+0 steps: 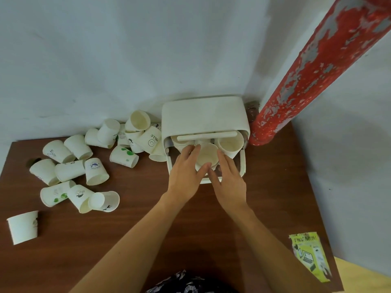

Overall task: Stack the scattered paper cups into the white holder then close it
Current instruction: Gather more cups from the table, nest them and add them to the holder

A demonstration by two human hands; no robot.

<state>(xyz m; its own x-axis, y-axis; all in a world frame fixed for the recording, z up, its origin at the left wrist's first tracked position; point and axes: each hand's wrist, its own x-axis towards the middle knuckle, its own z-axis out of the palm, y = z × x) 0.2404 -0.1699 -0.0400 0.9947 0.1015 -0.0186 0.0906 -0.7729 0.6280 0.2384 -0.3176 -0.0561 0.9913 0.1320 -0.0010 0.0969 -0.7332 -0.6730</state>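
Looking down from your head camera, you see the white holder (204,117) standing at the far right of the brown table (148,225), against the wall. Its lid is raised and tilted back. Inside the open body sit paper cups: one stack at the left under a white bar, another cup (230,144) at the right with its mouth facing up toward you.

Between them, your hands grip a single cup (207,156) in the holder's near opening. It is tilted, mouth up and toward you, base hidden down in the holder, so its long axis runs roughly near to far. Your left hand (186,176) curls round its left side, thumb at the near rim. Your right hand (229,180) curls round its right side, fingers together, thumb meeting the left thumb at the rim.

Scattered cups (93,166) lie across the left half of the table, most on their sides pointing every which way, a heap piled against the holder's left wall. One cup (23,227) stands alone at the near left edge.

A peeling red pipe (313,72) rises just right of the holder. A yellow-green leaflet (310,256) lies at the near right corner.
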